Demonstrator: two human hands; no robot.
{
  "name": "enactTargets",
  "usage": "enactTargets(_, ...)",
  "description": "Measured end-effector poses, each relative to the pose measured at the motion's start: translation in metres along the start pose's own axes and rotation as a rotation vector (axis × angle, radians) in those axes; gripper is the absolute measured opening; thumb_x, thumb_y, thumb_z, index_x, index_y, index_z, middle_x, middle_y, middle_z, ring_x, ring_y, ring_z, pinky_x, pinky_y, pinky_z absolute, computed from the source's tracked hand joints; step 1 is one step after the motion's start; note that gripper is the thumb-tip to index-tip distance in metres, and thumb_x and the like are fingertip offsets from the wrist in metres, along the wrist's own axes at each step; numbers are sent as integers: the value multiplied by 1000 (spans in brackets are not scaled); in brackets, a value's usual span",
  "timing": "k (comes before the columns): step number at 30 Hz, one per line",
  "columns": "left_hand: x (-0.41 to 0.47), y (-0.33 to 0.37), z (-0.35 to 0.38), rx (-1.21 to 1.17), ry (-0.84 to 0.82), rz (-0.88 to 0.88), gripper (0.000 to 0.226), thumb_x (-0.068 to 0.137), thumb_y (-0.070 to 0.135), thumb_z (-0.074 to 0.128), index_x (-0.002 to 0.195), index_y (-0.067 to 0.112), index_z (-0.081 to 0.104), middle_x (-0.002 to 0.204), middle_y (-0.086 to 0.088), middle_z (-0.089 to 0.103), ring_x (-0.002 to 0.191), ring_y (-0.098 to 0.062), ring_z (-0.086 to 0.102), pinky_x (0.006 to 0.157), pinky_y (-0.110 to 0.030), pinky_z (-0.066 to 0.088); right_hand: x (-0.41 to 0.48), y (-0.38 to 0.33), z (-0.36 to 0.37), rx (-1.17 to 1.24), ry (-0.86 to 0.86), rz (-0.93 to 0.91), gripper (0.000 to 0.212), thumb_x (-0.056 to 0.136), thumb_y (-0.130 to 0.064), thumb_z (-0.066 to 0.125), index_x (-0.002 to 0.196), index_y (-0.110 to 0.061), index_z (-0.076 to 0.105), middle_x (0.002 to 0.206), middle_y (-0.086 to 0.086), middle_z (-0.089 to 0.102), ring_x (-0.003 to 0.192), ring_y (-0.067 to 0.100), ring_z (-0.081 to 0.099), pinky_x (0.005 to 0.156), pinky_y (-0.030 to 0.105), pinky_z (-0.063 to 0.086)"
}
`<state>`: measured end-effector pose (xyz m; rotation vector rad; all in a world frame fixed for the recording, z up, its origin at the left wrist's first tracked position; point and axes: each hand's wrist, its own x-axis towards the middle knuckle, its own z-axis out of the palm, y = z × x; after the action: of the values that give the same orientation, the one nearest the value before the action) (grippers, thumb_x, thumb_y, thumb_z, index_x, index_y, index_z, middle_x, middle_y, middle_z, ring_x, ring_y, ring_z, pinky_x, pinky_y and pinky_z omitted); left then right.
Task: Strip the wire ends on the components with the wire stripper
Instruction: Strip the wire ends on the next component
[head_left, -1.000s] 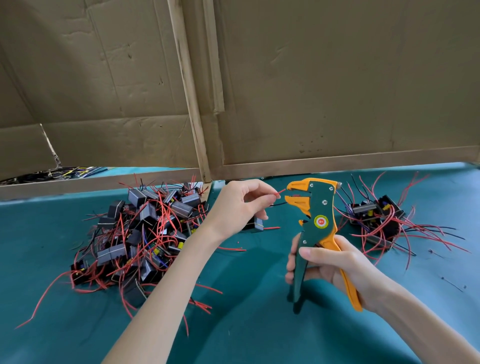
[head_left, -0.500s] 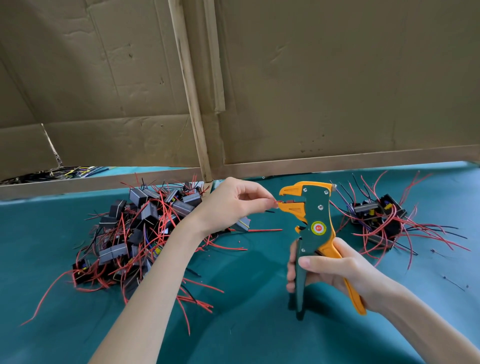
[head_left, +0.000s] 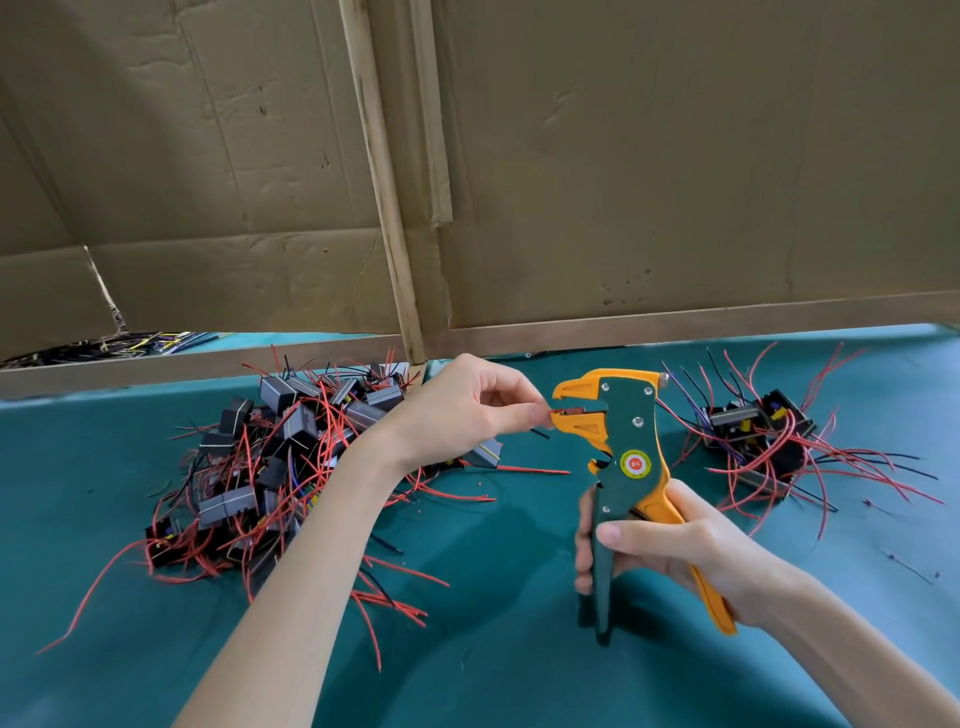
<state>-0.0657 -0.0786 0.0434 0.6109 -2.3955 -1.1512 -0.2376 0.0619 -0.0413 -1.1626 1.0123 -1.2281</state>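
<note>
**As the Wire Meets the Stripper's Mouth, Alignment Matters Most**

While the left hand (head_left: 467, 410) pinches a red wire (head_left: 558, 413) between thumb and forefinger, its other fingers loosely curled, the wire's tip sits at the mouth of the wire stripper (head_left: 631, 436). The wire's component (head_left: 485, 451) hangs just below that palm. The right hand (head_left: 670, 545) wraps around both handles and holds the tool upright above the desk (head_left: 519, 649); the handles look only partly squeezed.

To strip cleanly, the wire should probably go in straight and level, with only a short end past the blades. The pinch should stay firm and close to the tool, and the squeeze should be one steady stroke.

A heap of components (head_left: 280, 457) lies left of the forearm. A smaller cluster (head_left: 758, 441), likely finished, lies to the right, and a cardboard wall (head_left: 675, 156) stands behind.
</note>
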Motion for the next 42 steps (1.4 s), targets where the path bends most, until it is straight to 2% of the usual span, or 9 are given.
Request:
enactTargets(8,-2,2,-3,11,-36,35,9,87,20,68,81,25,72,70,19,68,68,6,58,67,-11,45,-1,1,2,-17,35,0,16,79,-14,71,86,-1,66,79,27,65,74,44,67,69,38,56)
enactTargets(13,-2,3,-4,-20,-37,55,9,86,16,68,81,22,72,68,19,67,66,7,57,65,-8,42,-1,3,7,-50,144,12,20,75,-17,73,77,-2,61,67,24,62,58,39,63,58,38,54)
enactTargets(19,-3,3,-5,-45,-47,71,15,87,9,66,79,21,70,66,19,67,65,8,57,65,-7,42,-2,4,15,-56,169,-19,19,67,-31,79,66,-17,65,58,18,59,49,31,57,52,34,51)
enactTargets(22,-1,1,-3,-52,-32,55,14,87,10,66,81,21,71,69,16,68,67,5,57,67,-10,44,1,14,22,-105,312,-38,37,58,-44,79,62,-16,57,50,16,54,41,26,51,47,29,45)
enactTargets(25,2,-5,1,-15,-10,13,14,87,11,67,81,23,72,66,16,66,66,2,54,68,-15,45,5,20,27,-97,395,-53,31,59,-42,76,55,-20,56,44,12,49,33,23,45,38,26,41)
enactTargets(31,2,-13,-2,-2,76,-66,10,89,15,66,83,18,73,59,18,64,54,6,51,57,-5,38,7,10,18,166,195,-20,8,71,-13,72,78,-10,75,78,24,67,71,40,69,66,43,58)
enactTargets(35,4,-15,-6,-24,288,-70,11,89,10,65,86,15,74,83,1,73,71,0,58,67,-11,46,8,12,11,217,204,31,14,72,-10,69,84,-4,72,83,28,67,75,43,68,70,46,58)
enactTargets(38,4,-8,-12,-86,450,-38,15,89,10,65,82,20,73,72,11,69,62,3,57,62,-7,43,9,12,11,228,212,86,23,71,-9,67,91,2,64,84,27,67,75,41,69,70,45,58)
enactTargets(42,11,18,-3,-148,504,1,12,88,13,67,82,21,74,66,12,68,56,2,56,58,-8,42,11,10,9,277,189,146,28,71,-9,65,95,4,60,84,26,66,75,40,68,71,46,58)
